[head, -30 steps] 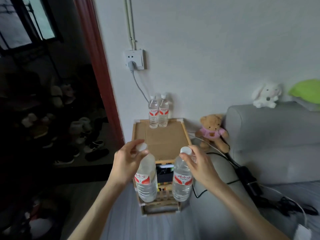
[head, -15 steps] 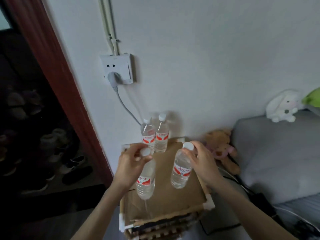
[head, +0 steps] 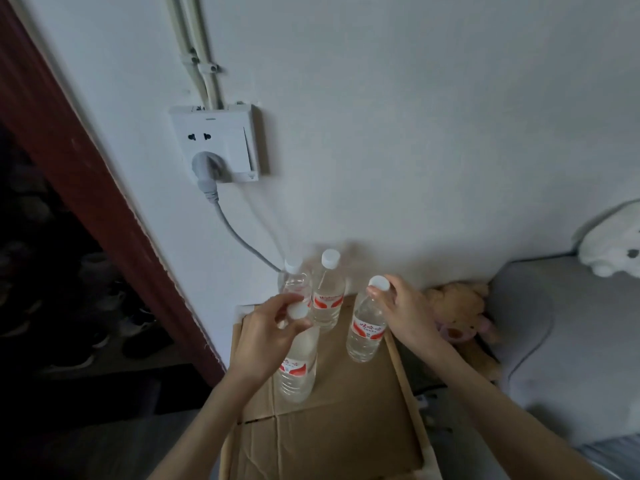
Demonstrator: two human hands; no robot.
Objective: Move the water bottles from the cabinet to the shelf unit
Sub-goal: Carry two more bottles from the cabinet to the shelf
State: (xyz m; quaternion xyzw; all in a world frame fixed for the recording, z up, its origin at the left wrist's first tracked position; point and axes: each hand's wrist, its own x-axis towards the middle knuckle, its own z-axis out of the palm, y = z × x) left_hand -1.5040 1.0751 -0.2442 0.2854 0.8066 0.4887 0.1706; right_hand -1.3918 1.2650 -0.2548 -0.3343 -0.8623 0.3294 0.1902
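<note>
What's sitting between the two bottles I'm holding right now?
In the head view, only bare cardboard top lies between the left-hand bottle and the right-hand bottle; the other two bottles stand behind the gap, by the wall.

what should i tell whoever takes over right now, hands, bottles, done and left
Left hand grips the cap end of one bottle.
Right hand pinches the cap of a second bottle.
Both held bottles are over the cardboard shelf top.
Two earlier bottles stand at the back by the wall.
Done: two placed. Left: set these two down and let go.
</note>
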